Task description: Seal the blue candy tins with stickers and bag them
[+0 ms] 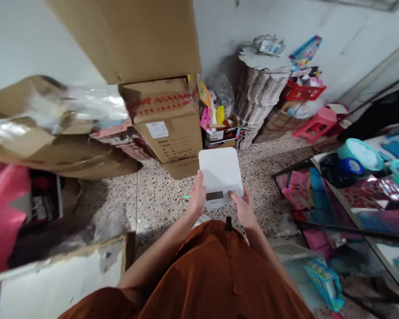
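A flat white digital scale [220, 170] with rounded corners is held up in front of my body, above the speckled floor. Its dark display strip and buttons lie along the edge nearest me, and the display looks blank. My left hand [197, 195] grips the scale's left side, thumb along the edge. On the right side, my right hand [244, 208] holds the near corner, with its thumb on the top face by the buttons. The fingers under the scale are hidden.
Stacked cardboard boxes [173, 137] stand ahead. Beyond the scale are a small box of bright packets [221, 128] and a tall paper stack [261, 93]. A red stool [315, 124] and a cluttered glass case [339, 195] are at right. A white board [63, 283] lies at lower left.
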Motion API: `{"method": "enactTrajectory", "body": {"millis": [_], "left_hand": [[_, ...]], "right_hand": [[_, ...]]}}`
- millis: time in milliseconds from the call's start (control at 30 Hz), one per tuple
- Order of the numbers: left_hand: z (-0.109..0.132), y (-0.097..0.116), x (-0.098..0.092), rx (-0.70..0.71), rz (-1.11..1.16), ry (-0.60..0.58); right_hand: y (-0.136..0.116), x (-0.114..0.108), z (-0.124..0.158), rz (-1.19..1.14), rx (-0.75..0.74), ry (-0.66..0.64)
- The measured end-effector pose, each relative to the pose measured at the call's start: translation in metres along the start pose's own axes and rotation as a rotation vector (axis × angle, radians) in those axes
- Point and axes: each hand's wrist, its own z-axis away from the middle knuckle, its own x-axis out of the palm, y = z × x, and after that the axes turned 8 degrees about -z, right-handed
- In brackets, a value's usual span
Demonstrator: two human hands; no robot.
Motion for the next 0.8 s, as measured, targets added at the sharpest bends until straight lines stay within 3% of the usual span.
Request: {"method": "enactTrajectory", "body": {"millis": [167,333,567,800], "left_hand": [[-0.051,0.028,0.027,-0.058,-0.121,-0.159],[-0.079,0.027,0.069,-0.127,-0.215,-0.297],[-0.092,-0.005,0.144,-0.189,-0.196,-0.427],[-0.09,-0.038,0.214,-0.137,-0.231,-0.562]], "right_hand": [[-0.006,0.007,-0.031,-0.065,-0.026,0.211],[-0.022,-0.007,-0.045,-0.12,-0.053,0.352],[-0.044,-0.066,-0.057,-0.189,-0.128,0.439],[-0.071,-0.131,-0.067,-0.276,-0.19,0.483]]}}
